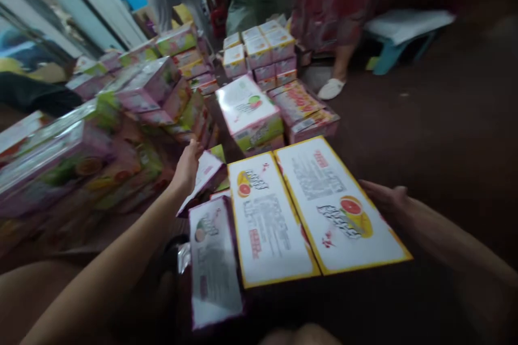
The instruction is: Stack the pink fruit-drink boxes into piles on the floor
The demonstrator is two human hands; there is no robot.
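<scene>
Two white cartons with yellow edges and grapefruit pictures, a left one (pixel 263 226) and a right one (pixel 311 172), lie side by side in front of me. My right hand (pixel 384 197) is at the right carton's outer edge, fingers stretched out; I cannot tell whether it presses on it. Further left, my left hand (pixel 188 167) reaches forward with its fingers extended, somewhat blurred. Beside that hand is a tilted white box with purple edges (pixel 207 170). Another purple-edged box (pixel 214 264) lies nearer to me, left of the yellow-edged pair.
Stacked fruit-print boxes (pixel 137 86) fill the left side. Ahead are a green-and-pink carton (pixel 249 105), a red-and-yellow printed pack (pixel 295 102) and a further stack (pixel 263 46). A person's foot in a white slipper (pixel 332 88) and a blue stool (pixel 390 54) are beyond.
</scene>
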